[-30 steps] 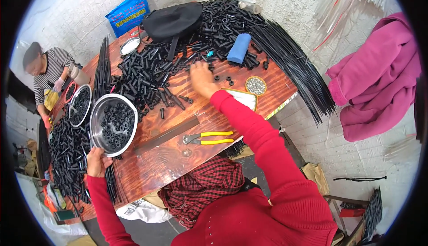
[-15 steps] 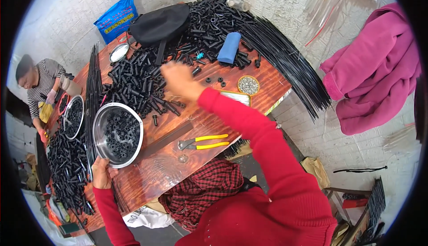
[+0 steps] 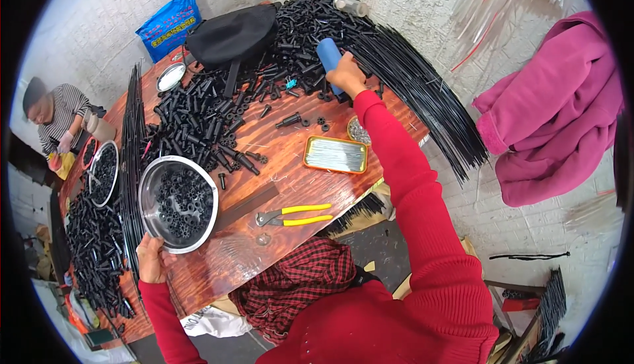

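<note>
Our left hand (image 3: 152, 260) pinches a round silver metal bowl (image 3: 150, 196) by its rim at left, where slipping could spill small black rings (image 3: 182, 207), while our right hand (image 3: 347, 75), fingers round a blue cylinder (image 3: 326, 52), could scatter adjacent black tubular parts (image 3: 302, 46) by dragging it.

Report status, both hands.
Left hand gripping metal bowl by the rim. Right hand gripping blue object. Black parts heaped beside it. Pliers apart from both hands.
</note>
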Available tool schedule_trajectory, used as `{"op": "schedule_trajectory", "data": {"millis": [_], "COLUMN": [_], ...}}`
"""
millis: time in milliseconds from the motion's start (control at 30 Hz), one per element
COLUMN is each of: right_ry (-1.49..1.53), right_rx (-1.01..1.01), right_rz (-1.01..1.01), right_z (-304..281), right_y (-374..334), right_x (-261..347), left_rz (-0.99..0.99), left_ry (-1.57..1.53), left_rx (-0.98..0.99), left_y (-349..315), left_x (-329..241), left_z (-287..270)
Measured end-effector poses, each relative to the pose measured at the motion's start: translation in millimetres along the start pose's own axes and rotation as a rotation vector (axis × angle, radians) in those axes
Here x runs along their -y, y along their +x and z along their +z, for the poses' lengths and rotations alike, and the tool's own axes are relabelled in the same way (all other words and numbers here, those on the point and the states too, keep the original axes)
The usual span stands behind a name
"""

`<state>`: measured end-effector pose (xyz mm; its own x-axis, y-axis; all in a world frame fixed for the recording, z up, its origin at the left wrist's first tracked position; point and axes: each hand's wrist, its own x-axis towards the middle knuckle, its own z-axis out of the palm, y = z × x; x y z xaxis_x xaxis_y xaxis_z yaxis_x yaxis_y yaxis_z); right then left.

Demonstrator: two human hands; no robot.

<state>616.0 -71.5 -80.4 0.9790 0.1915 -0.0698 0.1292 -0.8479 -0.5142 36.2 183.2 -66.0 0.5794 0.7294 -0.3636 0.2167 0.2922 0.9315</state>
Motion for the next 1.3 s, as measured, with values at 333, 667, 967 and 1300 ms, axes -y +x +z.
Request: {"op": "schedule_trajectory", "data": {"millis": [333, 667, 967, 1300], "right_ry": [0.117, -0.402, -0.337, -0.155], "right_rx": [-0.273, -0.607, -0.066, -0.068], "right_rz": [0.033, -0.291, -0.390, -0.413], "right_z": [-65.3, -61.0, -3.8, 65.1], "right_y": [66.8, 35.4, -32.9, -52.2], "right_x": [-111.8, -151.9, -94.1, -9.8], "left_rz": [-0.019, -0.018, 0.008, 0.005], "left_ry": [0.044, 0.018, -0.002, -0.028], "left_rx": [-0.055, -0.015, -0.070, -0.053], "left_y": [-2.7, -4.7, -12.7, -26.0], "left_x": [6.2, 13.5, 14.7, 27.7], "left_z": [-10.4, -10.5, -10.1, -31.9]}}
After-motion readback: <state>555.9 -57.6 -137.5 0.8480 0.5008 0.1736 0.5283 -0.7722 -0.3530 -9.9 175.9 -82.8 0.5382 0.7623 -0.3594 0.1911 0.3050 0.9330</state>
